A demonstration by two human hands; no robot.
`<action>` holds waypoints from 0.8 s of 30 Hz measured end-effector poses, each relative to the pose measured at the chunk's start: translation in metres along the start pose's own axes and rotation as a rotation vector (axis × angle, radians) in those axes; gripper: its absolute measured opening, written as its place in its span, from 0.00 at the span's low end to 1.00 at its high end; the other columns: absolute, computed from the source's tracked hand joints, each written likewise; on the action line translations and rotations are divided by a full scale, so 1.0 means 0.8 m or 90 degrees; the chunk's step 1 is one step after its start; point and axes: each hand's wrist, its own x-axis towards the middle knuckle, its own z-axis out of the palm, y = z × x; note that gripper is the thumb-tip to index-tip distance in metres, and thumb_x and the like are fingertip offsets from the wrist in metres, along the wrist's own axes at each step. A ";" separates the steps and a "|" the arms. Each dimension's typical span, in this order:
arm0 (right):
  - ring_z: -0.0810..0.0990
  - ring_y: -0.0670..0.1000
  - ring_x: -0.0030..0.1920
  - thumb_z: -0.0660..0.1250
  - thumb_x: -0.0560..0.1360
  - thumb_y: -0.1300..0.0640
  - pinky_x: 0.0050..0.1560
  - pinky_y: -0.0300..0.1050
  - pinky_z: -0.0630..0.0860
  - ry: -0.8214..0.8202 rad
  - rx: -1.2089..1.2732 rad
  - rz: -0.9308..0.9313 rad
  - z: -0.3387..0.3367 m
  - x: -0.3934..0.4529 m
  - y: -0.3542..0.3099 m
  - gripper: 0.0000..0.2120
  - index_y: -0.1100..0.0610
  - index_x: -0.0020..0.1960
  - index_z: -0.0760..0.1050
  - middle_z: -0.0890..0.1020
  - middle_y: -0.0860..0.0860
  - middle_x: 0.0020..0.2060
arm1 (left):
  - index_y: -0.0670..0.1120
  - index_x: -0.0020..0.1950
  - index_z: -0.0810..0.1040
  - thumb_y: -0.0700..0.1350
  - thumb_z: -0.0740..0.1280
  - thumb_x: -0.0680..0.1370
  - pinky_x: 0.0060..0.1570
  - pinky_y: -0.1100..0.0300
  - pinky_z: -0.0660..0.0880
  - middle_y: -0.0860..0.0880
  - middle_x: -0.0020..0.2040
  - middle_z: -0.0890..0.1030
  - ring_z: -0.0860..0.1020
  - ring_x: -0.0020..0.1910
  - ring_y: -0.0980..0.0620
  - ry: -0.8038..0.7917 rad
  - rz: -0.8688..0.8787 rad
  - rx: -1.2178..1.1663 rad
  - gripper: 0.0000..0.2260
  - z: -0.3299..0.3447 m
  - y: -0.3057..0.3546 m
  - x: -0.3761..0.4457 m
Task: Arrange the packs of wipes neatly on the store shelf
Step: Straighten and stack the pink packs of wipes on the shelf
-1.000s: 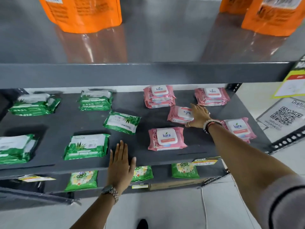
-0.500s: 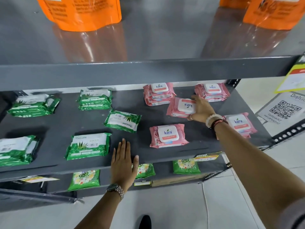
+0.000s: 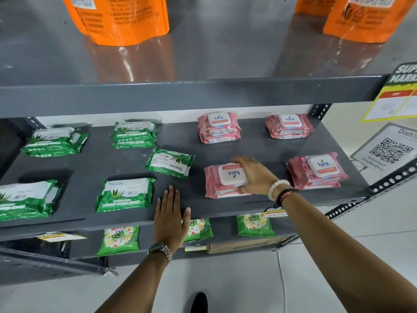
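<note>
On the grey middle shelf (image 3: 198, 152) lie green Origami wipes packs on the left and pink Kara packs on the right. My right hand (image 3: 256, 176) grips a pink Kara pack (image 3: 222, 177) by its right side; the pack is turned sideways and rests on top of another pink pack at the front centre. My left hand (image 3: 170, 219) lies flat on the shelf's front edge, holding nothing. Pink stacks sit at the back centre (image 3: 217, 128), back right (image 3: 288, 127) and front right (image 3: 316, 171). One green pack (image 3: 170, 162) lies askew mid-shelf; another (image 3: 126, 196) is front left of centre.
More green packs lie at the back (image 3: 134, 135), far left back (image 3: 54, 142) and far left front (image 3: 24, 199). Orange pouches (image 3: 121, 19) stand on the shelf above. Green detergent packs (image 3: 118, 241) are on the shelf below. A QR sign (image 3: 388, 150) hangs right.
My right hand carried the pink pack from the middle rear of the shelf toward the front and set it on the front-centre pink pack. My left hand stayed flat on the shelf edge.
</note>
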 end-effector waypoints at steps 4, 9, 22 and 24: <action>0.56 0.57 0.76 0.77 0.63 0.50 0.75 0.54 0.50 -0.057 -0.050 -0.040 -0.006 0.003 -0.003 0.49 0.58 0.75 0.53 0.61 0.57 0.75 | 0.37 0.73 0.62 0.54 0.50 0.79 0.71 0.46 0.56 0.38 0.74 0.62 0.60 0.73 0.42 0.006 0.002 -0.007 0.28 0.001 -0.001 0.001; 0.69 0.57 0.68 0.75 0.65 0.53 0.71 0.56 0.65 -0.067 -0.001 -0.027 -0.009 0.008 -0.016 0.41 0.54 0.73 0.59 0.70 0.54 0.70 | 0.37 0.72 0.64 0.54 0.51 0.78 0.71 0.45 0.57 0.38 0.73 0.64 0.61 0.73 0.42 0.007 0.001 -0.011 0.28 0.000 0.000 0.001; 0.74 0.63 0.63 0.60 0.70 0.31 0.58 0.56 0.73 0.075 -0.060 0.328 0.005 0.015 -0.069 0.43 0.61 0.71 0.59 0.68 0.58 0.67 | 0.38 0.73 0.62 0.54 0.49 0.80 0.71 0.45 0.57 0.39 0.74 0.62 0.60 0.73 0.42 0.000 0.004 0.017 0.28 0.001 -0.001 0.001; 0.70 0.64 0.66 0.56 0.74 0.34 0.61 0.58 0.72 0.056 -0.056 0.307 -0.003 0.015 -0.064 0.37 0.59 0.72 0.57 0.65 0.59 0.70 | 0.38 0.73 0.63 0.54 0.50 0.79 0.71 0.44 0.58 0.39 0.74 0.62 0.60 0.73 0.42 -0.001 0.004 0.011 0.28 0.000 -0.001 0.001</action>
